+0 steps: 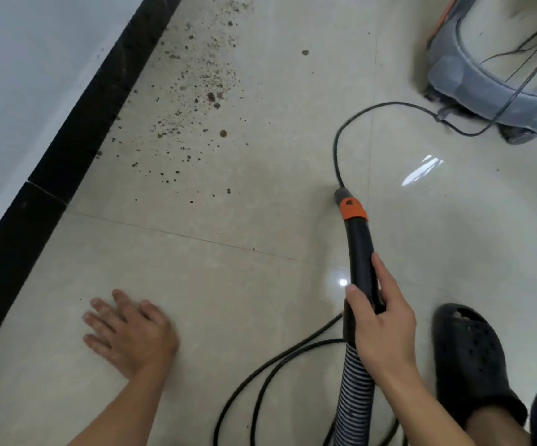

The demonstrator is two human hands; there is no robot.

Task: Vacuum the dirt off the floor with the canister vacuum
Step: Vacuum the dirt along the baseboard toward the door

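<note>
Our right hand point(379, 326) grips the wand point(358, 246), which points up-frame, with the dirt point(196, 91) up and left of its tip; our left hand point(128, 329) is open at lower left.

My right hand point(381, 320) grips black vacuum handle point(361, 252), orange collar point(352, 210) near tip, ribbed hose point(355, 400) trailing below. My left hand point(130, 333) spread flat over floor tile point(228, 284). Dirt point(196, 91) scattered beside black baseboard point(77, 120). Canister vacuum point(498, 69) upper right; cord point(292, 358) looped on floor.
</note>
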